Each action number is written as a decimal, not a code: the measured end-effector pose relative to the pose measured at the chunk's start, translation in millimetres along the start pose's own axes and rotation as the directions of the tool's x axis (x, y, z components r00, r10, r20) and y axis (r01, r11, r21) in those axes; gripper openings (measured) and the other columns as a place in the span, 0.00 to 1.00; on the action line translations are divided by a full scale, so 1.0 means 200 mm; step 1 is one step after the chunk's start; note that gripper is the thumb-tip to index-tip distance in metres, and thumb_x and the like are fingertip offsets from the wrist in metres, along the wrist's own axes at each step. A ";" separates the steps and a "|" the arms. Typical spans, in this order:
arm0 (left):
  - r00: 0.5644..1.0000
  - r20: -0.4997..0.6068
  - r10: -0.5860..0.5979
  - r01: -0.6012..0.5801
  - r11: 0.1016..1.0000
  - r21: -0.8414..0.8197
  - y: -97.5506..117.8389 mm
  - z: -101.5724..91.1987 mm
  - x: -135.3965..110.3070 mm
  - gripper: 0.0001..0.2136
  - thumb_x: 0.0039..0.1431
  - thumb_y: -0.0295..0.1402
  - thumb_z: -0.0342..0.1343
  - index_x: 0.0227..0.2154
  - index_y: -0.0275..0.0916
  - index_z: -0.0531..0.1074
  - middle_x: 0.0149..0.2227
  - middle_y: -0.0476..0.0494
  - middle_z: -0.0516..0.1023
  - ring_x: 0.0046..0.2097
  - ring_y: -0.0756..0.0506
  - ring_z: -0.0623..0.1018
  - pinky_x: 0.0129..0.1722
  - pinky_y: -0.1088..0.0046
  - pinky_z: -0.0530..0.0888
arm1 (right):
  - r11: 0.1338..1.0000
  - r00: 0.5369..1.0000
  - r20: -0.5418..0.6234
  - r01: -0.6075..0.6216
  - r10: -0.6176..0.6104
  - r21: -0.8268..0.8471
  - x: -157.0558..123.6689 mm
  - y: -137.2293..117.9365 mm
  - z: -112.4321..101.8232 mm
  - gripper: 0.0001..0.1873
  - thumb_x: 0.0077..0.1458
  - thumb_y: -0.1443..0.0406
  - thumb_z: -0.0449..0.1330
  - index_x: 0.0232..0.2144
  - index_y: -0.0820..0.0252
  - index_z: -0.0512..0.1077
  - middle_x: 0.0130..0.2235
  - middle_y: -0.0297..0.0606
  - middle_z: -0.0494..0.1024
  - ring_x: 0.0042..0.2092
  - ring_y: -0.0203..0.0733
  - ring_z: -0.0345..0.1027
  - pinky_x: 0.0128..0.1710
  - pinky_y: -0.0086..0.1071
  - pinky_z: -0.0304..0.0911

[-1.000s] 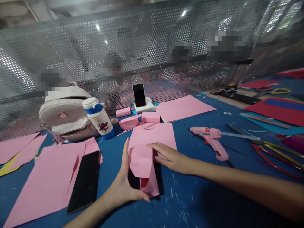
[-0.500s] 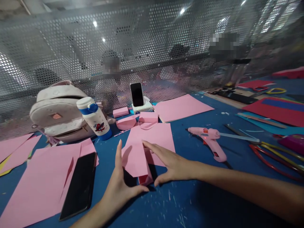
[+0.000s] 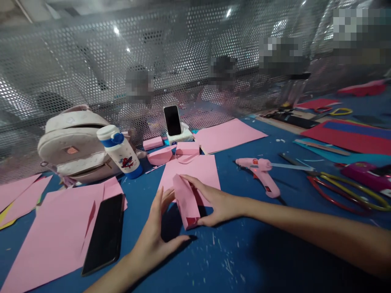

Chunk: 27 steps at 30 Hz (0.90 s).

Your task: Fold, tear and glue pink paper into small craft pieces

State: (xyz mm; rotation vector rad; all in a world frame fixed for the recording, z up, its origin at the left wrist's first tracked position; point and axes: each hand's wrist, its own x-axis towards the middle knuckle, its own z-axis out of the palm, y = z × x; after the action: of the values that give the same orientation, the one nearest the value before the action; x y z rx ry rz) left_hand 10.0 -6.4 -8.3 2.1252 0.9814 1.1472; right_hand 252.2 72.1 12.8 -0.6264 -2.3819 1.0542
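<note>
A folded pink paper box [image 3: 187,203], long and narrow with an opening at its near end, is tilted up above the blue table. My right hand [image 3: 220,203] grips it from the right, fingers at the far end and thumb by the near end. On the left side of the box, my left hand [image 3: 152,228] is spread, its thumb apart from the paper. Its fingertips lie close to the box's far left side; I cannot tell if they touch. Behind the box a flat pink sheet [image 3: 207,171] lies on the table.
Right of my hands lie a pink glue gun [image 3: 259,173] and large scissors [image 3: 345,195]. To the left are a black phone [image 3: 105,236], pink sheets [image 3: 55,232], a water bottle [image 3: 119,152] and a backpack [image 3: 73,142]. Smaller pink boxes [image 3: 187,148] sit farther back, before a perforated metal panel [image 3: 183,53].
The wide paper flap on the left has folded up, making a narrower box shape that is now tilted. My right hand has closed on it; my left hand's fingers have curled in slightly.
</note>
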 end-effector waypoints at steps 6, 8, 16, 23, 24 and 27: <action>0.999 0.039 -0.038 0.033 0.993 0.117 -0.03 -0.01 -0.03 0.47 0.60 0.39 0.63 0.70 0.54 0.33 0.69 0.33 0.52 0.69 0.28 0.56 0.63 0.33 0.55 | 0.995 0.992 0.082 0.097 -0.098 0.017 0.00 -0.02 -0.02 0.59 0.46 0.63 0.69 0.70 0.54 0.38 0.71 0.48 0.44 0.71 0.53 0.41 0.68 0.49 0.41; 0.998 0.027 -0.053 0.049 0.987 0.154 -0.03 -0.01 -0.03 0.45 0.61 0.39 0.62 0.70 0.54 0.35 0.70 0.33 0.51 0.69 0.27 0.55 0.62 0.35 0.59 | 0.994 0.988 0.100 0.113 -0.113 0.007 0.00 -0.03 -0.02 0.58 0.47 0.62 0.69 0.70 0.54 0.39 0.71 0.47 0.45 0.71 0.53 0.41 0.68 0.49 0.41; 0.999 0.034 -0.033 0.024 0.970 0.244 0.00 -0.03 -0.01 0.40 0.62 0.38 0.60 0.69 0.52 0.40 0.68 0.34 0.55 0.68 0.30 0.57 0.62 0.41 0.62 | 0.992 0.977 0.182 0.124 -0.115 -0.037 0.00 -0.01 -0.03 0.52 0.51 0.56 0.67 0.70 0.54 0.44 0.71 0.47 0.46 0.72 0.52 0.35 0.68 0.52 0.39; 0.995 0.081 0.054 -0.075 0.955 0.286 0.01 -0.06 0.01 0.25 0.64 0.30 0.55 0.62 0.48 0.57 0.58 0.40 0.71 0.64 0.36 0.65 0.64 0.46 0.58 | 0.994 0.977 0.189 0.106 -0.097 -0.039 0.00 -0.02 -0.04 0.53 0.50 0.59 0.67 0.70 0.52 0.43 0.71 0.45 0.48 0.72 0.52 0.35 0.68 0.53 0.39; 0.994 0.091 0.068 -0.092 0.952 0.291 0.01 -0.07 0.01 0.23 0.64 0.29 0.54 0.60 0.48 0.59 0.55 0.41 0.74 0.62 0.38 0.68 0.65 0.47 0.56 | 0.994 0.977 0.187 0.106 -0.097 -0.038 0.00 -0.02 -0.04 0.53 0.50 0.59 0.67 0.70 0.53 0.44 0.71 0.46 0.48 0.72 0.52 0.35 0.68 0.52 0.39; 0.990 0.089 0.111 -0.132 0.946 0.297 0.02 -0.08 0.02 0.20 0.64 0.24 0.52 0.57 0.47 0.62 0.50 0.45 0.76 0.54 0.42 0.73 0.66 0.51 0.53 | 0.992 0.975 0.190 0.124 -0.117 -0.025 0.00 -0.01 -0.04 0.53 0.49 0.60 0.68 0.70 0.54 0.43 0.71 0.46 0.48 0.72 0.51 0.35 0.68 0.51 0.40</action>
State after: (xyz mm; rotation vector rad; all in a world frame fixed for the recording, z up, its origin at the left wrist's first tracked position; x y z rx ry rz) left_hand -0.6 -3.9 4.3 2.4821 1.0618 1.0222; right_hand 256.2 74.8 19.8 -0.4035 -2.5705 1.0600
